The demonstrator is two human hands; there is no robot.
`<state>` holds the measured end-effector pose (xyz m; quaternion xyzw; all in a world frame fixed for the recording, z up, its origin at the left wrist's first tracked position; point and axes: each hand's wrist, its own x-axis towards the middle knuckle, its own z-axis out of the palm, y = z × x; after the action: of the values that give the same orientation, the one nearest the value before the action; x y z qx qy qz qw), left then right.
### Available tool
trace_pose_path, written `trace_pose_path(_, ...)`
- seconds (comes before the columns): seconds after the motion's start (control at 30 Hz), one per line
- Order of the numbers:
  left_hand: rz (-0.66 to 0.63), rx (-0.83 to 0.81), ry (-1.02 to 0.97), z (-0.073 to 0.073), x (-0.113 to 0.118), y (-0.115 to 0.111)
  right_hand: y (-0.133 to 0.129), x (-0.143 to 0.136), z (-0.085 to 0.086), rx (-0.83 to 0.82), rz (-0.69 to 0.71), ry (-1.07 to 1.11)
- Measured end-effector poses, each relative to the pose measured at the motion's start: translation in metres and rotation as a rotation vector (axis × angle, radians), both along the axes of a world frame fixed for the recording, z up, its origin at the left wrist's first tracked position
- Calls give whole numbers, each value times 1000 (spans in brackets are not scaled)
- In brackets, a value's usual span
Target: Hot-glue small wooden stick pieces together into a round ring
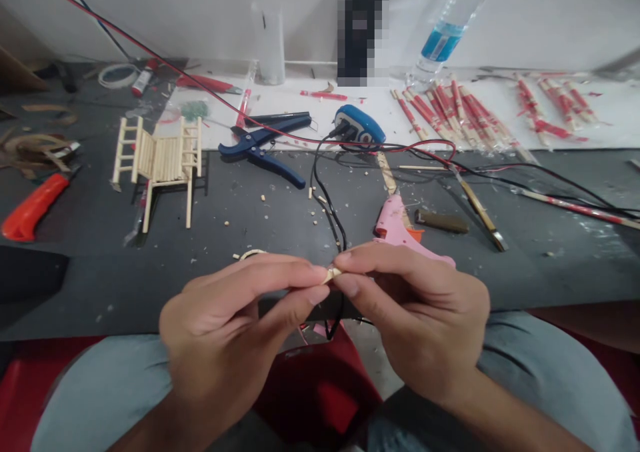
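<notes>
Both hands meet at the table's front edge, pinching one small pale wooden piece point(332, 276) between them. My left hand point(240, 312) has thumb and forefinger on its left end. On its right end close the thumb and forefinger of my right hand point(425, 312). Just behind my right hand lies a pink glue gun point(400, 227), partly hidden by the fingers. A curved pale strip point(253, 254) rests behind my left hand. Farther left stands a miniature chair point(165, 159) made of thin sticks.
Blue cutters point(265, 149), an orange-handled tool point(37, 205), a blue device point(359, 127), a brown-handled blade point(477, 212) and wrapped stick bundles point(455, 112) lie on the grey table point(260, 219). Black and red cables cross it. A water bottle point(445, 39) stands behind.
</notes>
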<state>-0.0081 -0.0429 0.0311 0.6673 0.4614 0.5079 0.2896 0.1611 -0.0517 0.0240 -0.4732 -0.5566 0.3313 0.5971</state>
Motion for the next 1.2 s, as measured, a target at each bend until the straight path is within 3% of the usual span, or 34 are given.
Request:
trace_pose_path(0.4, -24, -40, -100, -3, 5, 1, -1, 0, -2, -7, -6, -2)
trace_pose_path(0.57, 27, -43, -119, -3, 4, -1, -4, -1, -1, -5, 4, -22)
trace_pose_path(1.2, 46, -206, -298, -7, 12, -2, -4, -2, -2, 56, -43, -163)
